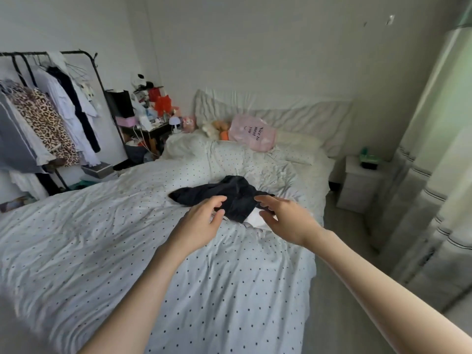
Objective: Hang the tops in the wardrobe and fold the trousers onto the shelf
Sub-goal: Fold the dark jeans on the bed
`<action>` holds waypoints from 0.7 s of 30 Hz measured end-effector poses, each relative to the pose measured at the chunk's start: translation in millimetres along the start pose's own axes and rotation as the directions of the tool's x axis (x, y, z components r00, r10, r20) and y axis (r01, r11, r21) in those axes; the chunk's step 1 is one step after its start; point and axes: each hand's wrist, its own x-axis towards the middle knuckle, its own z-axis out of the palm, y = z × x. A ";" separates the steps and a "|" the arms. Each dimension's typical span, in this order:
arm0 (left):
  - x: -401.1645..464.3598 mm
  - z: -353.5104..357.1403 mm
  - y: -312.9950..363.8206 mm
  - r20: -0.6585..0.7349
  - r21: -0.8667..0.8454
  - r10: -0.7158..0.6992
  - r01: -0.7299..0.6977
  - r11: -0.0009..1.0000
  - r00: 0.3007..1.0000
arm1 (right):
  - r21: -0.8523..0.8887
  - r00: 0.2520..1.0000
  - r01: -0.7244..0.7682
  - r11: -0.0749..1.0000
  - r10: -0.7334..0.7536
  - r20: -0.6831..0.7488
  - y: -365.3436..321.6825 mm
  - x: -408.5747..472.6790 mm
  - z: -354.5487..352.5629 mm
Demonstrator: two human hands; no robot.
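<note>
Over at 9 o'clock, a black clothes rail (89, 70) stands by the wall with tops hanging on it, one with leopard spots (43, 121). Next, at 11 o'clock, is a small stand (153, 129) piled with bits and boxes. A big bed (102, 238) with a dotty white cover fills the middle. On it, near the middle of the view, a dark piece of clothing (235, 192) lies crumpled, with something white poking out under its right edge. The left hand (201, 223) reaches over it, fingers loose and spread, holding nothing. The right hand (286, 218) is beside it, fingers spread too, tips at the dark cloth. A pink pillow (252, 134) sits at 12 o'clock. A white bedside box (357, 185) is at 2 o'clock.
</note>
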 end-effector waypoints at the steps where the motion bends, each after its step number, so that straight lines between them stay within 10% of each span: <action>1: 7.5 11.2 14.4 -0.001 0.003 0.010 -0.010 1.000 1.000 | 0.007 1.000 0.000 1.000 0.000 -0.010 16.7 -5.8 -6.3; 21: 112.8 229.0 120.1 0.043 -0.083 -0.293 0.296 0.952 0.955 | 0.408 0.979 -0.180 0.895 0.122 0.164 298.8 -5.7 -19.9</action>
